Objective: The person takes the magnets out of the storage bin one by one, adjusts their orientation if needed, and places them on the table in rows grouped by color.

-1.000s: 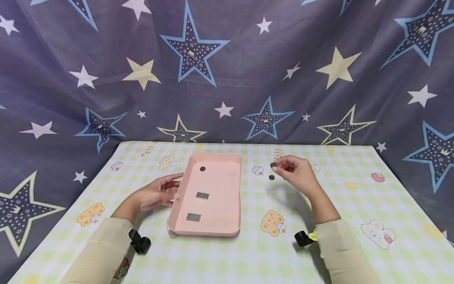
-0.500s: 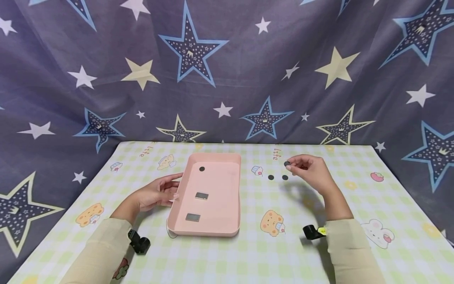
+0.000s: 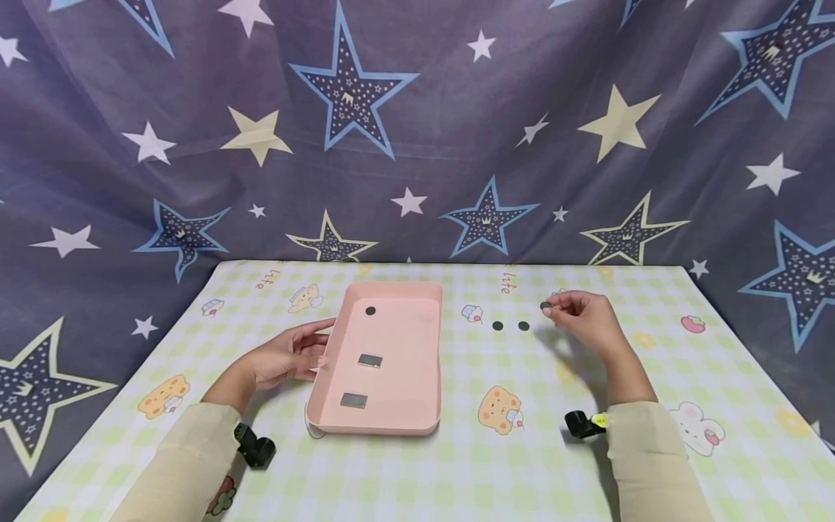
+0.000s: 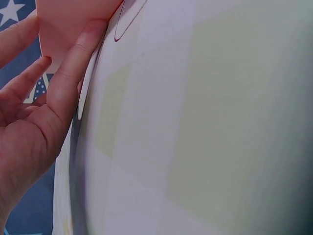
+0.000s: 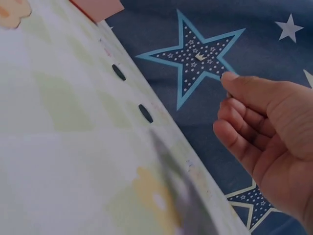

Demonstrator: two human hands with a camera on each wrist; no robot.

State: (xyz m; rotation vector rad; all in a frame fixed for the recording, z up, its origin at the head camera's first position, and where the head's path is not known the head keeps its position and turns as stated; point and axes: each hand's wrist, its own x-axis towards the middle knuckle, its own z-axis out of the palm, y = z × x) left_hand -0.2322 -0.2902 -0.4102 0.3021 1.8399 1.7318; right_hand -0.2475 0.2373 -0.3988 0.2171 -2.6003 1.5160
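Note:
A pink rectangular tray (image 3: pixel 404 348) holds a small black disc (image 3: pixel 370 311) and two grey rectangular pieces (image 3: pixel 370 360). My left hand (image 3: pixel 287 355) rests against its left wall; the left wrist view shows the thumb and fairly straight fingers touching the outside of the pink wall (image 4: pixel 63 29). Away to the right, my right hand (image 3: pixel 583 319) pinches another black disc (image 3: pixel 546 307) between thumb and fingertips, raised above the tablecloth. Two more black discs lie side by side on the cloth, a left disc (image 3: pixel 498 326) and a right disc (image 3: pixel 524 326).
A green and white checked cloth (image 3: pixel 457 478) with cartoon prints covers the table. Behind it hangs a dark star-patterned curtain (image 3: pixel 430 145). Below the tray's near left corner shows a thin curved outline (image 3: pixel 315 431). A small black camera sits on each wrist.
One disc from my right hand now lies on the cloth, right of the first. That hand has moved right with another disc in its pinch. The left hand and tray stay put.

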